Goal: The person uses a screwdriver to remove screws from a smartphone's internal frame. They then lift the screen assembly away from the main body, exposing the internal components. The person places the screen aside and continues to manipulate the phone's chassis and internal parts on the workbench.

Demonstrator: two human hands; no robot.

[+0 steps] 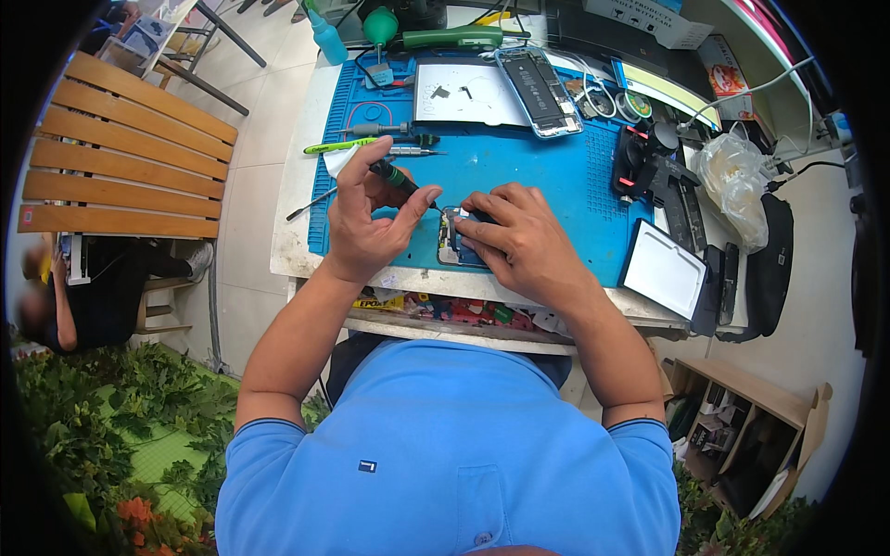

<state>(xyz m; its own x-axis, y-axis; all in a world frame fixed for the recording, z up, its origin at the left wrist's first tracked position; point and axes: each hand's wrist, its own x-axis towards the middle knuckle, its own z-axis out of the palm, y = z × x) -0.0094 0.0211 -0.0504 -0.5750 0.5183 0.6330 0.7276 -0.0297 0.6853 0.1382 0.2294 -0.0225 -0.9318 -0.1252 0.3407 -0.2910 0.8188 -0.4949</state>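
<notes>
Two hands (363, 222) (536, 239) flank a phone part (447, 246), the right touching it, the left gripping a screwdriver (397, 178).

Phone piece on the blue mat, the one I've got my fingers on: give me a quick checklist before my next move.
1. Screwdriver held: ok, in the left hand.
2. Phone piece steadied: ok, fingers of the right hand rest on it.
3. Screwdriver tip seated in a screw: cannot tell, too small and partly hidden by fingers.
4. Open phone clear of both hands: ok, it lies beyond them, toward the far side of the blue mat.
5. Small dark parts covered: not ok, they lie exposed on the white box.
</notes>
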